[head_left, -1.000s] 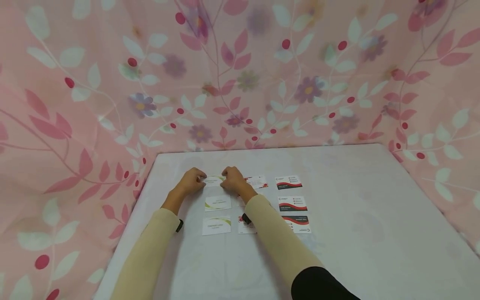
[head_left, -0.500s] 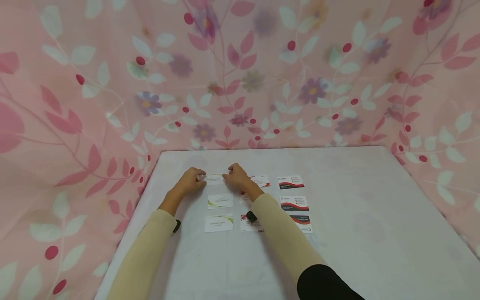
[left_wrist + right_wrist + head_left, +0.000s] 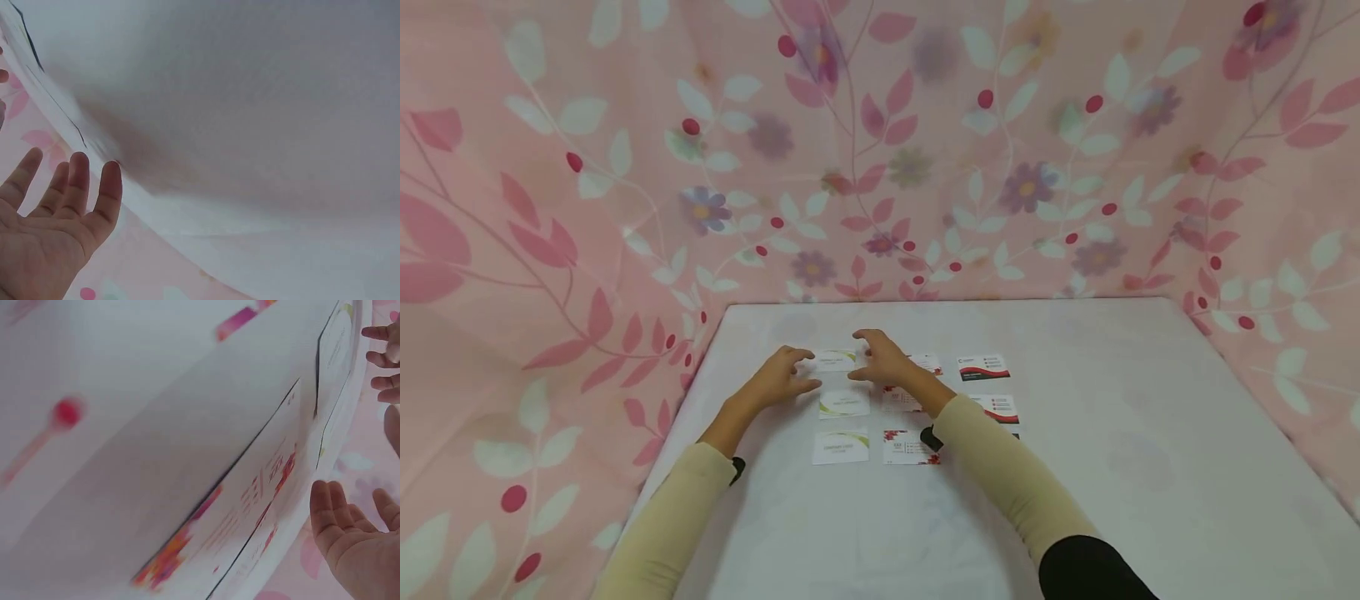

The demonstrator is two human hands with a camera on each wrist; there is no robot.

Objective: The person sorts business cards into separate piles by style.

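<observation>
At the back left of the table, a white business card with a green curve point(image 3: 835, 361) lies flat between my two hands. My left hand point(image 3: 778, 377) is just left of it, thumb and fingers spread apart and holding nothing. On the other side my right hand point(image 3: 886, 360) hovers with its fingers parted, partly over the back card of the red-flowered column point(image 3: 927, 363). Both palms show with loose fingers, the left hand point(image 3: 56, 219) in the left wrist view and the right hand point(image 3: 359, 547) in the right wrist view.
Two more green-curve cards, a middle one point(image 3: 844, 403) and a front one point(image 3: 840, 447), complete the left column. Red-flowered cards point(image 3: 906, 447) form the middle column. Red-and-black cards point(image 3: 983, 367) stand in the right column, partly behind my right sleeve point(image 3: 1000, 467). Floral cloth point(image 3: 880, 167) hangs behind the table.
My fingers have let go of the back left card and spread apart. Both hands have drawn slightly away from it, and the card stays lying flat.
</observation>
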